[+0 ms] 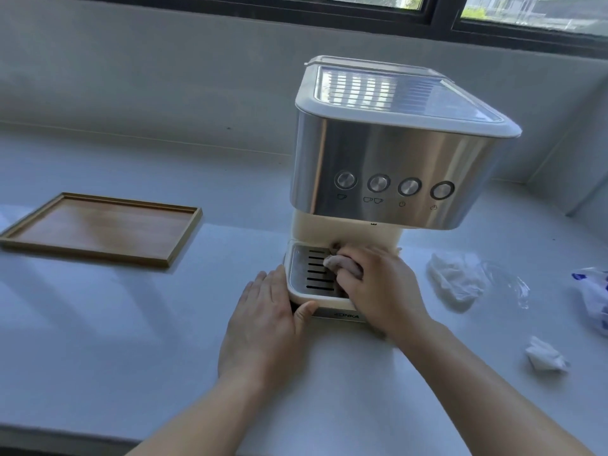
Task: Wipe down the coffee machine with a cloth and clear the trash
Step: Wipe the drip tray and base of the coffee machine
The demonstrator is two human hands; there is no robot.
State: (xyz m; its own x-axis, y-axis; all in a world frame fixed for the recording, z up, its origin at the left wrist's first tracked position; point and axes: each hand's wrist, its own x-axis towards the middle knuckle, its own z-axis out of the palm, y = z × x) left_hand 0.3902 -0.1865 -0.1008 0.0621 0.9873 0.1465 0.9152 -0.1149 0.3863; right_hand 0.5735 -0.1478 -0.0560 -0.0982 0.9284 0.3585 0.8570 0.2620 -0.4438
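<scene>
A cream and steel coffee machine (394, 166) stands on the white counter, its slotted drip tray (306, 274) at the front. My right hand (381, 284) grips a pinkish cloth (342, 263) and presses it onto the tray's metal grate. My left hand (266, 314) lies flat against the tray's left side, thumb hooked on its front corner. To the right of the machine lie a crumpled white tissue (455, 278), clear plastic wrap (513, 284), a smaller tissue wad (544, 355) and a white and blue wrapper (592, 297).
A flat wooden tray (98, 228) sits at the left on the white counter (131, 324). A wall and a dark-framed window (441, 11) rise behind the machine. The counter's front edge runs along the lower left.
</scene>
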